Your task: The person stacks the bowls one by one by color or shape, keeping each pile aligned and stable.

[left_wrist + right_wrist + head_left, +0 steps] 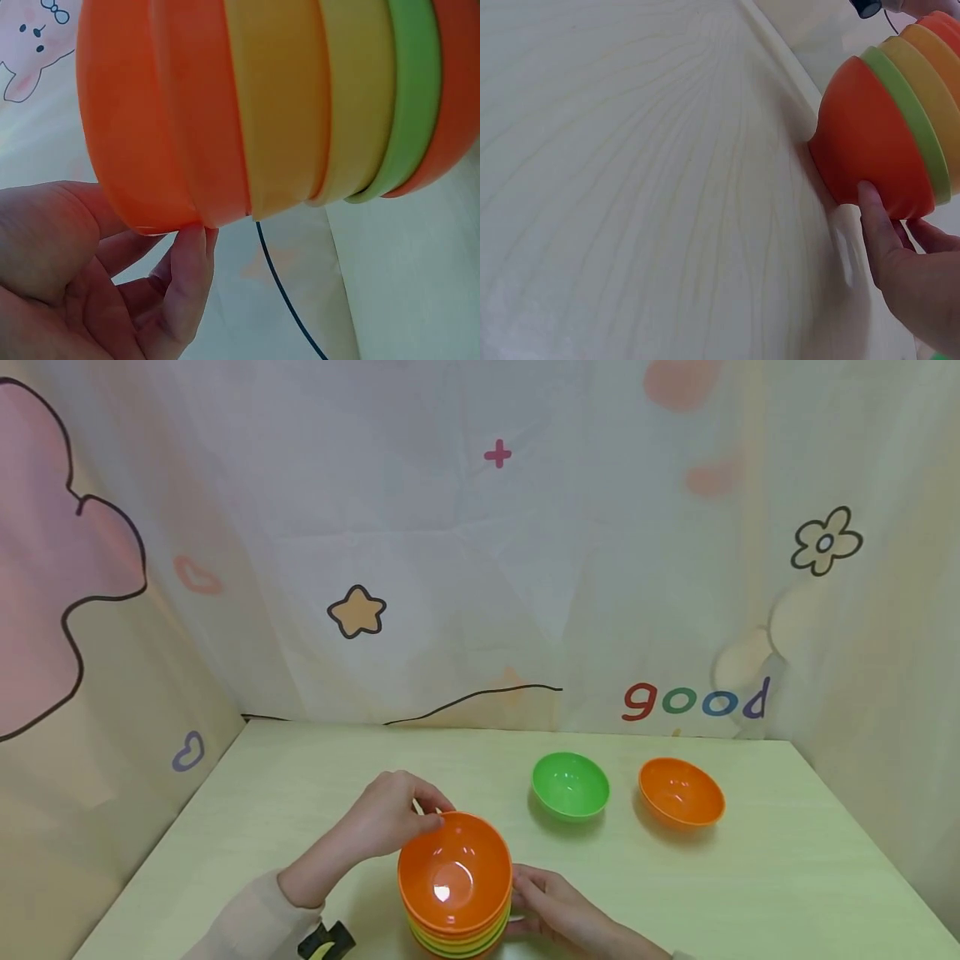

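The stack of bowls [459, 935] stands upright on the table [675, 893], its long axis running straight up from the tabletop, with the top orange bowl [454, 868] opening upward. From bottom to top it shows the bottom orange bowl [870, 142], a green layer [416, 90], two yellow ones, then two orange ones.

What counts most here seems to be how the top bowl's rim lies to the left hand [401, 818]. That hand comes in at the stack's upper left, on its far side, and pinches the rim — thumb and fingers close together, with the rim between them. Since the bowls nest along the upright axis, the clear way out for the top one looks to be straight up. Whether the fingertips also catch the edge of the second orange bowl, I cannot tell.

The right hand [558, 910] is at the stack's right side and lower down, so it is the nearer one to the base. Its fingers curve round the bottom orange bowl, one fingertip against the outer wall and others just under the green rim; how firmly they press does not show.

Beyond the stack and to its right sit a separate green bowl [571, 787] and, farther right — well apart from the stack — a separate orange bowl [681, 792].
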A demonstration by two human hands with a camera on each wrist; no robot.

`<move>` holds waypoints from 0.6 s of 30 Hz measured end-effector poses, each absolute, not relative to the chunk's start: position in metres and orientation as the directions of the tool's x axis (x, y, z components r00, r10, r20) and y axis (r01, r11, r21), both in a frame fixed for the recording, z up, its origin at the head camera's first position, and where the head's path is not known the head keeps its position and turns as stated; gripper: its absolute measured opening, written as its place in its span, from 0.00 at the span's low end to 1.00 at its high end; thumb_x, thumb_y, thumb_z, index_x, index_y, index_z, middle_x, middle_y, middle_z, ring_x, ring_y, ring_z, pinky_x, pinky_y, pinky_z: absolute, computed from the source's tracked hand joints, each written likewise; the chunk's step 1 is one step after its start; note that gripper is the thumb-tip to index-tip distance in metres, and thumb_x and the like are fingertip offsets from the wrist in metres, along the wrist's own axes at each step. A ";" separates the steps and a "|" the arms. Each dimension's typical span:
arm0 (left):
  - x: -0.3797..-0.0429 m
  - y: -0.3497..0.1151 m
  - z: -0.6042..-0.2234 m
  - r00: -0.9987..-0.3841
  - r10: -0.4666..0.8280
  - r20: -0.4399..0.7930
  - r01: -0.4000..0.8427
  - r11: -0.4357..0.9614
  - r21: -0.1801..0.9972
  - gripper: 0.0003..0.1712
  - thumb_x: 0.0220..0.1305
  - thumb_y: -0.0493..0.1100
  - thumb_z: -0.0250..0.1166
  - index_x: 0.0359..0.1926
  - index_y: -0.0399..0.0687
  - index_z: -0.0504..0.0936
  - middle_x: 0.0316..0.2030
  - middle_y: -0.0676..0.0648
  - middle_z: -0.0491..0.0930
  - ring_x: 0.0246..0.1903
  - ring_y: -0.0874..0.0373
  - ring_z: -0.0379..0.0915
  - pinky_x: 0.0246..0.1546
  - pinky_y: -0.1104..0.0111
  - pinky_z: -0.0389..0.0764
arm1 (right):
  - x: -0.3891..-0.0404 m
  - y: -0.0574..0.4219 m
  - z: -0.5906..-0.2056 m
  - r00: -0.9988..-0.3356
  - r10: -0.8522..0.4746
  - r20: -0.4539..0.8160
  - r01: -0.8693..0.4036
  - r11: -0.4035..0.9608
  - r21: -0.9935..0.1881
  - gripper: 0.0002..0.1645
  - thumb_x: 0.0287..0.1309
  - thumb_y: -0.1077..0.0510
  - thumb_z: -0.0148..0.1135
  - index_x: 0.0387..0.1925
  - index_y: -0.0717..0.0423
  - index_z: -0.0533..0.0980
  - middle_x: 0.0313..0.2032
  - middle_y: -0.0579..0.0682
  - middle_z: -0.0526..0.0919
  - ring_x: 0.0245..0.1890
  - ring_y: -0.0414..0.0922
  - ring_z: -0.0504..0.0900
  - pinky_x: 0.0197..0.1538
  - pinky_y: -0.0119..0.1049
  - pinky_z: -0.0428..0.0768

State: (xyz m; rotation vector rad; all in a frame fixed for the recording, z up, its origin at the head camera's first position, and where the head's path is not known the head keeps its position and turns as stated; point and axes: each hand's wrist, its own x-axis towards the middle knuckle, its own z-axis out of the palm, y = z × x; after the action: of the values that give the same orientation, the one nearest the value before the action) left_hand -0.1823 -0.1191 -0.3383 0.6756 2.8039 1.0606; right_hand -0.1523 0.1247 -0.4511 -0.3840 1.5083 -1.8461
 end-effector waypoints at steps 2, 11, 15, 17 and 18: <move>-0.182 -0.119 -0.339 -0.903 0.422 0.083 0.372 0.670 0.643 0.08 0.51 0.35 0.65 0.29 0.54 0.84 0.22 0.56 0.75 0.20 0.59 0.67 0.18 0.70 0.74 | -0.152 0.125 -0.451 -0.702 -0.685 -0.197 0.336 -0.074 -0.939 0.33 0.68 0.47 0.40 0.63 0.68 0.54 0.59 0.61 0.67 0.53 0.52 0.71 0.53 0.44 0.73; -0.182 -0.116 -0.339 -0.913 0.404 0.058 0.348 0.695 0.629 0.08 0.50 0.35 0.66 0.30 0.55 0.84 0.21 0.56 0.73 0.20 0.58 0.66 0.17 0.70 0.72 | -0.151 0.125 -0.449 -0.687 -0.711 -0.149 0.310 -0.101 -0.945 0.34 0.68 0.47 0.39 0.64 0.69 0.52 0.60 0.63 0.65 0.54 0.53 0.70 0.53 0.45 0.73; -0.182 -0.116 -0.340 -0.915 0.401 0.055 0.344 0.698 0.628 0.08 0.51 0.35 0.66 0.30 0.55 0.84 0.22 0.56 0.73 0.20 0.58 0.65 0.17 0.70 0.71 | -0.150 0.125 -0.448 -0.683 -0.717 -0.139 0.306 -0.109 -0.946 0.34 0.69 0.47 0.39 0.63 0.69 0.52 0.60 0.63 0.65 0.54 0.53 0.70 0.53 0.45 0.73; -0.182 -0.116 -0.342 -0.916 0.397 0.055 0.340 0.698 0.630 0.08 0.51 0.35 0.65 0.30 0.56 0.84 0.22 0.56 0.73 0.19 0.58 0.65 0.17 0.70 0.70 | -0.150 0.124 -0.448 -0.685 -0.715 -0.144 0.311 -0.107 -0.944 0.34 0.69 0.47 0.39 0.63 0.69 0.53 0.60 0.63 0.65 0.54 0.53 0.70 0.53 0.45 0.73; -0.182 -0.116 -0.342 -0.916 0.396 0.057 0.342 0.699 0.629 0.09 0.51 0.36 0.65 0.30 0.56 0.84 0.22 0.56 0.73 0.19 0.58 0.64 0.16 0.70 0.70 | -0.150 0.124 -0.449 -0.685 -0.714 -0.145 0.311 -0.107 -0.944 0.34 0.69 0.47 0.39 0.63 0.69 0.53 0.60 0.63 0.65 0.54 0.53 0.70 0.53 0.45 0.73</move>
State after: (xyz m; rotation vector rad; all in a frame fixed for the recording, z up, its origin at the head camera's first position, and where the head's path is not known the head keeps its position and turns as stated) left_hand -0.1816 -0.1162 -0.3424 0.6135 2.8191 1.0179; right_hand -0.1496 0.1239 -0.4485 -0.4593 1.4632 -1.8671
